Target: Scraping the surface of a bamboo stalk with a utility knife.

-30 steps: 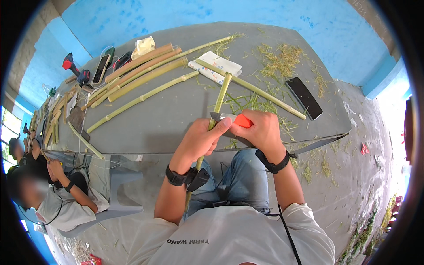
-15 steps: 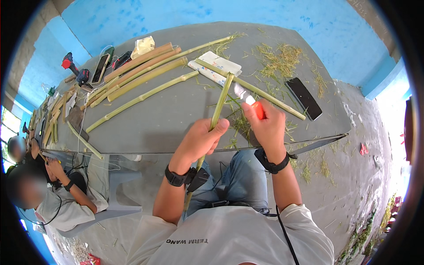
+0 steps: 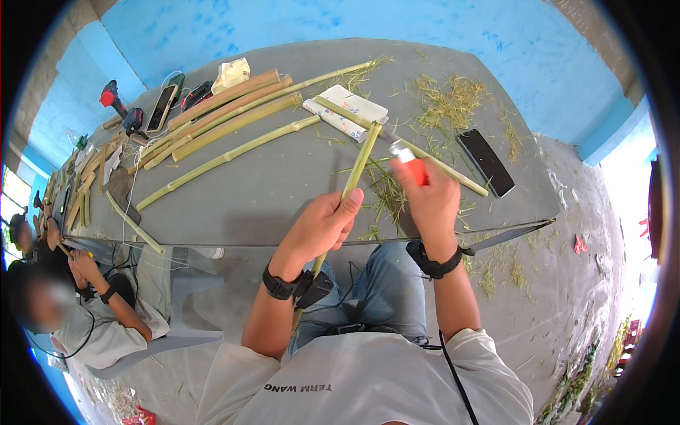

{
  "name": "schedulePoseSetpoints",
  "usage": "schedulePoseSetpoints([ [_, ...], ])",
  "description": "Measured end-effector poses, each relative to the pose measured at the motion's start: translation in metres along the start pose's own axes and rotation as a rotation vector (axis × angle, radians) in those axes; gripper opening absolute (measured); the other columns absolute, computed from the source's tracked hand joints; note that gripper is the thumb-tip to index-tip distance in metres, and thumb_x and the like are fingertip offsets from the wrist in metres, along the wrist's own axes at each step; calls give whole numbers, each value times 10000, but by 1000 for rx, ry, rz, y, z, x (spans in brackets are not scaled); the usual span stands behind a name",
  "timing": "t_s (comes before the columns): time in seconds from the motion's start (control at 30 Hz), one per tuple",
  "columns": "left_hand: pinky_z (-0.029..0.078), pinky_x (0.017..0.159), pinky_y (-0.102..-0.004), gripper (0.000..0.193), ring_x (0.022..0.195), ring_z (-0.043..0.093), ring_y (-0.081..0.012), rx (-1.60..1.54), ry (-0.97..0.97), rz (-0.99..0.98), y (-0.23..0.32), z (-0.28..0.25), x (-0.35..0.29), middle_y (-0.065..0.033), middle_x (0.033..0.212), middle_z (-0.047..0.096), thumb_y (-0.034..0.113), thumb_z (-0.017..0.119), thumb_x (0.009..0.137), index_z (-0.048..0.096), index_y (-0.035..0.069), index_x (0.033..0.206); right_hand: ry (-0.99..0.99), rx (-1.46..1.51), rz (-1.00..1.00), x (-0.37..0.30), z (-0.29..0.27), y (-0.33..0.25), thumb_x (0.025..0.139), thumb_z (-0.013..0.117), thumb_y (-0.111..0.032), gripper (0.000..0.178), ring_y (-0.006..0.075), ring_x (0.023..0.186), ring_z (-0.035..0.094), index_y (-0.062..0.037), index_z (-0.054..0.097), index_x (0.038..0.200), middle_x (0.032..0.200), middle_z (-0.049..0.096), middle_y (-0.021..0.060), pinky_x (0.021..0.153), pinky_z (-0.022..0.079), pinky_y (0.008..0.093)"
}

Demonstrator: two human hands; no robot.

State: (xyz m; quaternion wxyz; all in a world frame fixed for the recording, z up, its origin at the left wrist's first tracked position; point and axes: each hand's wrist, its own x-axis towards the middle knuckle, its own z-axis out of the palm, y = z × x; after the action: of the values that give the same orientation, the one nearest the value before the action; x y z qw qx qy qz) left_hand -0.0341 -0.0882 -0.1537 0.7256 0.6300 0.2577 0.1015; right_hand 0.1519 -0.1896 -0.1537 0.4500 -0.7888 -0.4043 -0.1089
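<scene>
My left hand [image 3: 322, 227] is wrapped round a green bamboo stick [image 3: 360, 164]. The stick slants up and away from my lap, its top end over the table. In my right hand [image 3: 435, 205] is a knife [image 3: 413, 168] with a red-orange handle, blurred by motion. Its blade points toward the top of the stick; whether it touches the stick I cannot tell. Behind the knife, another bamboo stick [image 3: 450, 170] lies slantwise on the table, partly across a white printed packet [image 3: 361, 106]. Green shavings [image 3: 386, 195] lie under my hands.
Several bamboo poles [image 3: 237, 126] lie at the left of the grey table [image 3: 262, 191]. Beyond them are a phone [image 3: 161, 108] and a red-and-black power drill [image 3: 117, 103]. A dark phone [image 3: 487, 161] and a shavings heap [image 3: 453, 99] are at right. Co-workers [image 3: 120, 312] sit at left.
My right hand has shifted slightly with the knife, and its blade now sits a little to the right of the stick's top. The left hand keeps its hold, almost unmoved.
</scene>
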Motion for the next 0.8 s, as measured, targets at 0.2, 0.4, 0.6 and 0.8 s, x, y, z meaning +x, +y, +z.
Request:
schedulePoseSetpoints([
  [0.2, 323, 481, -226, 474, 566, 341, -44, -140, -44, 34, -2, 1, -1, 46, 702, 399, 559, 459, 1038, 446, 109, 887, -149, 72, -177, -8, -3, -4, 810, 796, -471, 488, 334, 495, 547, -49, 590, 676, 568, 552, 132, 476, 435, 382],
  [0.4, 292, 505, -196, 408, 591, 303, -33, -157, -84, 45, 1, 4, -6, 65, 743, 357, 512, 401, 1070, 459, 120, 973, -314, 30, -272, -8, -4, -5, 783, 787, -498, 499, 333, 495, 557, -63, 597, 628, 567, 572, 120, 472, 445, 379],
  [0.6, 279, 498, -202, 394, 586, 293, -28, -73, -8, 28, 8, 11, -7, 69, 736, 345, 490, 419, 1074, 461, 114, 963, -268, -1, -253, -8, -2, -7, 771, 801, -510, 502, 317, 486, 552, -76, 596, 623, 560, 571, 103, 462, 433, 375],
  [0.8, 307, 501, -217, 399, 586, 300, -45, -151, -87, -8, 1, 0, -3, 58, 738, 365, 479, 423, 1079, 475, 110, 933, -35, 45, 44, 3, -4, -5, 861, 763, -476, 491, 329, 517, 520, -35, 592, 730, 583, 555, 129, 515, 433, 379],
])
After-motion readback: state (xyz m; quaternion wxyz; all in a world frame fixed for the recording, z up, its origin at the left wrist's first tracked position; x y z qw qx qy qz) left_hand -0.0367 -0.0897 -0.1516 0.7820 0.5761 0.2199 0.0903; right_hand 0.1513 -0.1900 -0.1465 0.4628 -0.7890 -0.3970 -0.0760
